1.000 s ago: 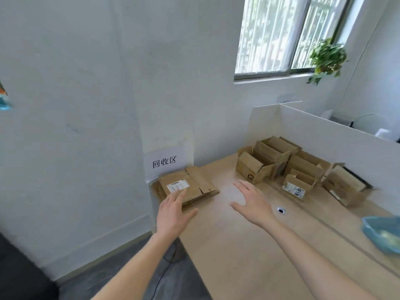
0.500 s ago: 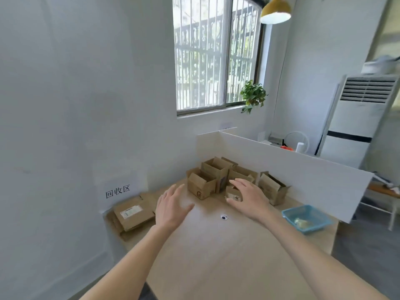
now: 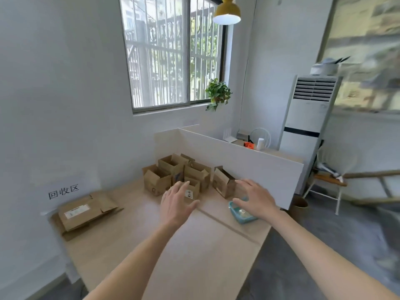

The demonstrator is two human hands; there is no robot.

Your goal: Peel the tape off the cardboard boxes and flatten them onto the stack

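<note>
Several open cardboard boxes (image 3: 173, 172) stand clustered at the back of the wooden desk (image 3: 173, 252), against a white partition. A stack of flattened cardboard (image 3: 84, 213) lies at the desk's left end under a paper sign. My left hand (image 3: 176, 202) hovers open just in front of a small labelled box (image 3: 192, 190), fingers spread, holding nothing. My right hand (image 3: 256, 200) is open too, held above a blue tray and close to the rightmost box (image 3: 223, 184). Neither hand touches a box.
A blue tray (image 3: 242, 216) sits on the desk, partly under my right hand. The white partition (image 3: 249, 169) bounds the desk's far side. Beyond stand an air conditioner (image 3: 307, 126), a chair (image 3: 329, 180) and a bin (image 3: 299, 204).
The view has swung right, from the flattened stack toward the boxes. Both hands moved with it, off the stack and over to the box cluster and the tray.
</note>
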